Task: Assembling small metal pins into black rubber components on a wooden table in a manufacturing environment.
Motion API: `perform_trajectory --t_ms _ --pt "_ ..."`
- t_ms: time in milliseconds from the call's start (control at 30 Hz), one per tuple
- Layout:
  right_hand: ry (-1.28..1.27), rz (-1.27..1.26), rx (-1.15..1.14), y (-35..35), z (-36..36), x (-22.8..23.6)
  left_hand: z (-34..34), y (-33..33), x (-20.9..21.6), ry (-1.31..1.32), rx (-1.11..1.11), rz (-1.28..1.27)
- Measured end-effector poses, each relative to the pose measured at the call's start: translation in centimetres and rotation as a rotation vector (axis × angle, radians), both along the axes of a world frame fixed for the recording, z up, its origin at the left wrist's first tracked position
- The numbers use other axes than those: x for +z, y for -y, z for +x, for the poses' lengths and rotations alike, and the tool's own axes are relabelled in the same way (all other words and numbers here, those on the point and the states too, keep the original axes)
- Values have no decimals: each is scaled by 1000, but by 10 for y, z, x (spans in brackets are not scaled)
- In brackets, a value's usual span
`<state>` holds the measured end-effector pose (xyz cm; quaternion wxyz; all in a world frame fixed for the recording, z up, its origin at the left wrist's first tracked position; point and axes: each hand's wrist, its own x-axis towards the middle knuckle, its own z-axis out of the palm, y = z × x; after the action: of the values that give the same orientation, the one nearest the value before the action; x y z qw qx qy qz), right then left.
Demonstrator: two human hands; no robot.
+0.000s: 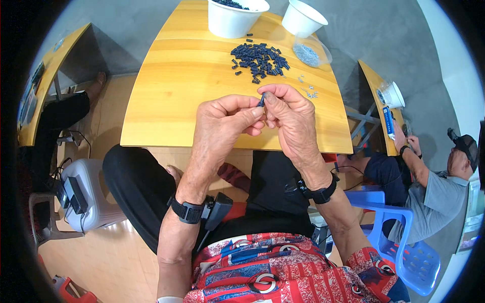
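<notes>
Between the fingertips of both hands, above the near part of the wooden table, is a small dark plastic piece (261, 99). My left hand (227, 117) pinches its lower end with thumb and forefinger. At its upper end, the thumb and forefinger of my right hand (289, 112) close on it; whether they also hold a tiny metal part cannot be seen. Beyond the hands lies a loose pile of similar dark pieces (258, 58). To the right of that pile, several small silvery metal parts (310, 93) are scattered on the tabletop.
The wooden table (166, 96) bears a white tub of dark pieces (235, 21), another white tub (304, 19) and a clear bag of metal parts (307, 54) at its far side. On the right, a person (429, 182) works at another table near a blue plastic chair (399, 237).
</notes>
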<state>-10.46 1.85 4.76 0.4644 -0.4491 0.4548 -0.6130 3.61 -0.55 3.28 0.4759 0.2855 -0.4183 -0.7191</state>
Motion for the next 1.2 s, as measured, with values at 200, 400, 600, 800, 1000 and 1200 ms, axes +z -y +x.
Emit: perform_trajectory --t_ms 200,400,600,800,1000,1200 --pt "-128 -44 -38 1 -2 -1 -1 -1 0 10 -21 2" --pt "-346 -130 -114 -1 -5 -2 -5 -1 -3 22 -21 -8" --pt "-486 -234 -152 -3 -10 -6 -8 -4 -1 57 10 -54" --pt "-480 -314 -139 -6 -8 -7 -8 -5 2 31 6 -51" --pt "-651 -456 -161 -7 -4 -7 -6 -6 3 41 19 -62" --pt "-627 -493 -160 -7 -5 -19 -8 -6 3 30 37 -66"
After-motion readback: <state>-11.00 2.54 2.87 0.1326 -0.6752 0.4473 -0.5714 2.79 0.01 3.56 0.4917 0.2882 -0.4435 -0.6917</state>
